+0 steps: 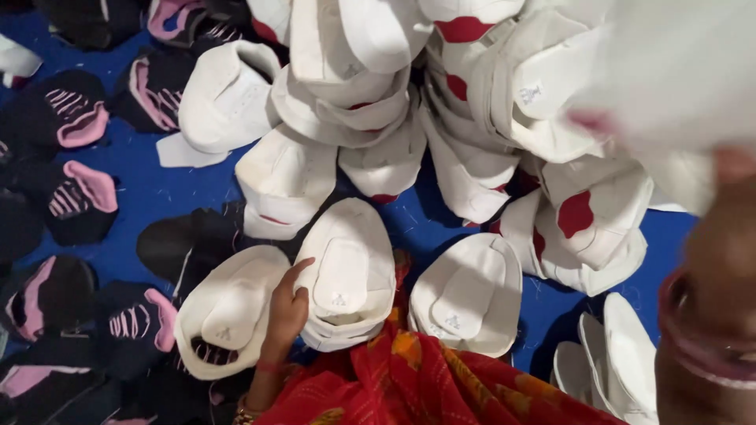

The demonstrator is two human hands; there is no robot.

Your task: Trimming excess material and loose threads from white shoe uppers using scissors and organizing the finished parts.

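Hands (287, 311) against white shoe upper (346, 275).

We look down on a blue floor cloth (165, 193) heaped with white shoe uppers (441, 94), some marked with red patches. Our left hand (287, 308) rests between two stacks of white uppers, fingers touching the stack just right of it (346, 275), the other stack (232, 307) at its left. Black uppers with pink trim (75, 118) lie along the left edge. Our right hand (709, 315) (blurred, very near the camera) grips a white piece (677, 71). Red patterned fabric (425, 382) covers our lap.
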